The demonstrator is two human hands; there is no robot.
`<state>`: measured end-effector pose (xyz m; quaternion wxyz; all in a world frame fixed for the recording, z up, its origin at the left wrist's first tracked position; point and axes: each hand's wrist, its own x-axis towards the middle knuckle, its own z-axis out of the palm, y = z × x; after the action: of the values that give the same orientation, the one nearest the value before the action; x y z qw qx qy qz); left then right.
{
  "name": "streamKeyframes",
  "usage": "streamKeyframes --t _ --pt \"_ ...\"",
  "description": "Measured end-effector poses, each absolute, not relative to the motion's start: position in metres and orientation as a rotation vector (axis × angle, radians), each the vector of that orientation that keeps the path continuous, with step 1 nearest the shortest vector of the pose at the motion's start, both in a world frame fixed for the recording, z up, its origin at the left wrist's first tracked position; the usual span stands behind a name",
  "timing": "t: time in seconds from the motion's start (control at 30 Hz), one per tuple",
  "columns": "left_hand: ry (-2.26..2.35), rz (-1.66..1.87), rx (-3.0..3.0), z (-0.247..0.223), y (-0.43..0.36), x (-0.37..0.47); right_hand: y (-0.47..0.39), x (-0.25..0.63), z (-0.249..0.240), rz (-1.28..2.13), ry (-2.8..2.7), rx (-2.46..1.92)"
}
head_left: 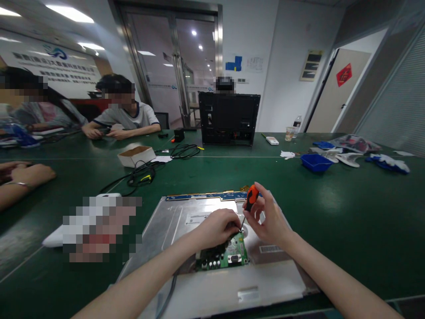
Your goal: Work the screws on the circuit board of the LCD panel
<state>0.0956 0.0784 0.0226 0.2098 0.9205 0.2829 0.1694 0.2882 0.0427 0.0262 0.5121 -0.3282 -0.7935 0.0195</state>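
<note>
My right hand (pixel 265 217) is closed round an orange and black screwdriver (pixel 252 198), its shaft pointing down to the upper right corner of a green circuit board (pixel 236 250). My left hand (pixel 219 227) is bent over that board, its fingertips pressed together beside the screwdriver's tip; anything between them is hidden. The board sits on a silver metal panel (pixel 166 228) lying on the green table (pixel 332 230). Along the panel's far edge runs a blue strip board (pixel 199 196). A grey cable (pixel 171 294) leaves the board's left side.
Black cables (pixel 133 177) and an open box (pixel 137 157) lie left of centre. A black monitor (pixel 229 118) stands at the far side. Rightward are a blue tray (pixel 316 163) and gloves (pixel 389 163). People sit at the left, one with an arm (pixel 26 181) nearby.
</note>
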Motion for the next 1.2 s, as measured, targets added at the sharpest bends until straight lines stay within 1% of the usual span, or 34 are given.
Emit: streamKeyframes --t 0.43,0.7,1.2 --pt "0.796 0.436 2.594 0.0207 0.0787 0.0952 0.0452 0.2882 0.0235 0.034 -1.888 -0.791" --pt "0.817 0.420 2.598 0.0234 0.0769 0.0954 0.0423 0.2909 0.0275 0.153 -1.930 -0.758" --pt "0.860 0.432 2.628 0.0257 0.0734 0.0959 0.0444 0.2890 0.0247 0.055 -1.904 -0.771"
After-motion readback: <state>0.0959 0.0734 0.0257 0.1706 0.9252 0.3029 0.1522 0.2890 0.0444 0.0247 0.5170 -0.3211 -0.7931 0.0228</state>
